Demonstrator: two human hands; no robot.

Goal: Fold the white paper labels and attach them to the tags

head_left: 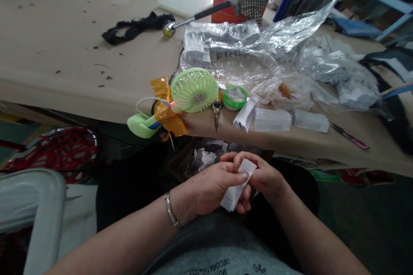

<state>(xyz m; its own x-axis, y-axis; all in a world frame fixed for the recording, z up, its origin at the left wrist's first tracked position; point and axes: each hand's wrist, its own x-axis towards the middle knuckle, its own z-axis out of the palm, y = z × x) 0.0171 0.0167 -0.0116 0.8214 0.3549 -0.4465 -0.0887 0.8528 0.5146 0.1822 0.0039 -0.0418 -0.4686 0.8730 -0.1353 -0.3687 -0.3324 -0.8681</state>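
Over my lap, my left hand (214, 184) holds a small stack of white printed labels (232, 197), the thumb pressed on top and the fingers curled beneath. At the upper end of that stack, my right hand (266, 176) has its fingers closed on the edge, with the fingertips partly hidden. On the table edge ahead lie more label stacks: one tilted (245, 114), one flat in the middle (272, 120) and one at the right (310, 121). A green round tub (235, 97) with something pale inside stands behind them.
A green fan (194, 90) is taped to the table edge. Near it is a pointed metal-tipped tool (216, 114). Pink-handled tweezers or snips (350, 136) lie at right. Plastic bags (235, 60) and a hammer-like tool (196, 17) lie behind. A box of paper scraps (204, 159) sits below the table.
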